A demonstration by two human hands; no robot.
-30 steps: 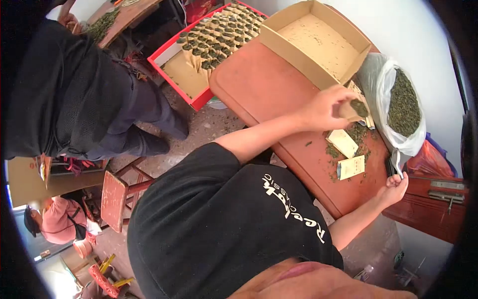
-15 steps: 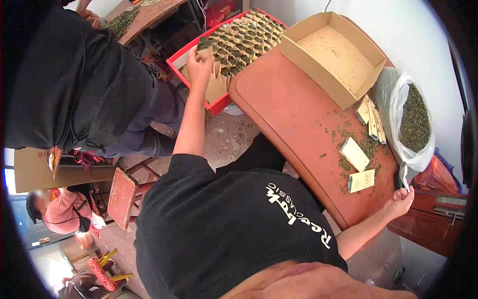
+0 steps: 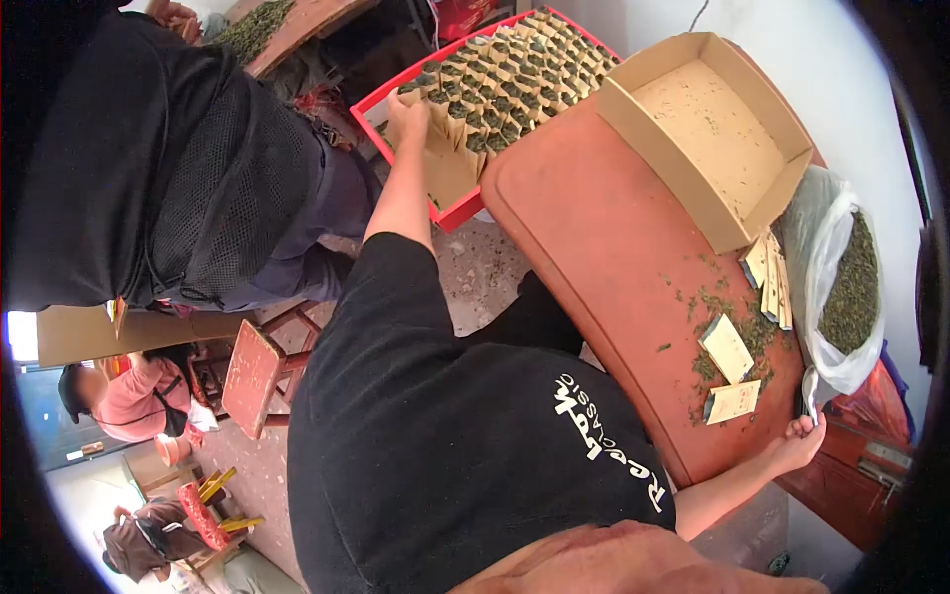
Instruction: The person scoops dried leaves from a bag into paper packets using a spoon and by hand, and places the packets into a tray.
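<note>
My left hand (image 3: 408,121) reaches into the red-rimmed tray (image 3: 458,212), its fingers closed on a paper packet beside rows of upright packets (image 3: 510,84) filled with dark green leaves. At the table's right edge, my right hand (image 3: 800,444) is closed round the light handle of a utensil (image 3: 810,388), whose far end is hidden by the plastic bag (image 3: 817,257). That bag holds loose dried leaves (image 3: 853,287). Two flat packets (image 3: 727,348) lie among leaf bits on the red table (image 3: 584,218), with a fanned stack of packets (image 3: 769,277) near the bag.
An open cardboard box (image 3: 708,139) stands on the table's back. One person in black (image 3: 168,168) stands at the left; another in pink (image 3: 139,401) is farther off. A red stool (image 3: 252,376) and a second leaf-strewn table (image 3: 317,30) are also there.
My left hand has moved from above the table to the tray with a filled packet and is now lower among the packets. My right hand has stayed by the bag. The view has shifted.
</note>
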